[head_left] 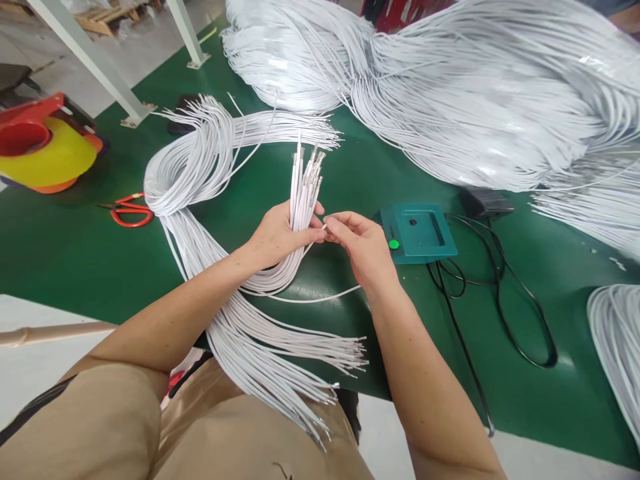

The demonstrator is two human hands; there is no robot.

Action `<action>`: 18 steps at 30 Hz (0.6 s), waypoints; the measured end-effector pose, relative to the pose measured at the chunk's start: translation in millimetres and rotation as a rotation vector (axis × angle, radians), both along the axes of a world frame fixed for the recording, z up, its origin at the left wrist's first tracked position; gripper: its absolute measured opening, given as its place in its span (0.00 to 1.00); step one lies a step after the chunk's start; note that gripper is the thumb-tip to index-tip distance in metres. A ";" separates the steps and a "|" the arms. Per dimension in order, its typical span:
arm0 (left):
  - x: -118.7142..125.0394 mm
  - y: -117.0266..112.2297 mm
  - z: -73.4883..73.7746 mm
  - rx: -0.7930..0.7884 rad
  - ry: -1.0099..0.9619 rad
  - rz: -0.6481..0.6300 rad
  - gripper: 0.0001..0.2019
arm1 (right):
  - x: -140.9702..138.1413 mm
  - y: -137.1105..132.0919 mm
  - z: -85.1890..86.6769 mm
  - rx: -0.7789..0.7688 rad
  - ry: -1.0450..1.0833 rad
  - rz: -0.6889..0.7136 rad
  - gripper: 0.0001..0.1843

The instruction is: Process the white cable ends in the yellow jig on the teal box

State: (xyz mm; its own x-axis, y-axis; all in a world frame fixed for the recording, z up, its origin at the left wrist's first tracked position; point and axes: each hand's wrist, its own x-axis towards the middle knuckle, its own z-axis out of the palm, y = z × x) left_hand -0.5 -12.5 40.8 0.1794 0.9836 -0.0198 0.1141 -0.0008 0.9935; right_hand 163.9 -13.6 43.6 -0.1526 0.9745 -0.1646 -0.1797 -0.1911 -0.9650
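Observation:
My left hand (280,233) is closed around a bunch of white cables (302,190), whose stripped, silvery ends point up and away from me. Close beside it, my right hand (363,247) pinches the end of a single white cable (325,227) between thumb and fingers. Both hands nearly touch at the fingertips. From the held bunch the cables curve down to the green table (350,303). A larger looped bundle of white cables (175,177) lies to the left, with loose ends (320,343) spread toward my lap.
Large heaps of white cable (475,87) fill the back and right. A teal device (423,233) with a green button and black cord (500,307) sits right of my hands. Red-handled scissors (131,212) and a red-yellow tape dispenser (47,147) lie left. Metal posts (93,60) stand behind.

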 end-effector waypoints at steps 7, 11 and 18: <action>-2.1 1.3 0.8 -0.032 -0.063 -0.054 0.23 | 8.7 4.2 -0.2 -0.114 -0.021 0.014 0.07; -3.2 2.7 1.2 -0.041 -0.091 -0.087 0.24 | 7.5 3.5 2.0 0.032 -0.125 -0.013 0.10; -1.0 6.5 -2.1 -0.193 -0.149 -0.132 0.22 | 5.3 3.9 -14.7 0.656 -0.713 0.010 0.10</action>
State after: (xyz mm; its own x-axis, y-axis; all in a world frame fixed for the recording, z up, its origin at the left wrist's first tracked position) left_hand -1.5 -6.0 38.6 0.3208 0.9321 -0.1680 -0.0222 0.1848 0.9825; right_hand 169.2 -9.7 28.9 -0.2359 0.9049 0.3541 0.4882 0.4255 -0.7620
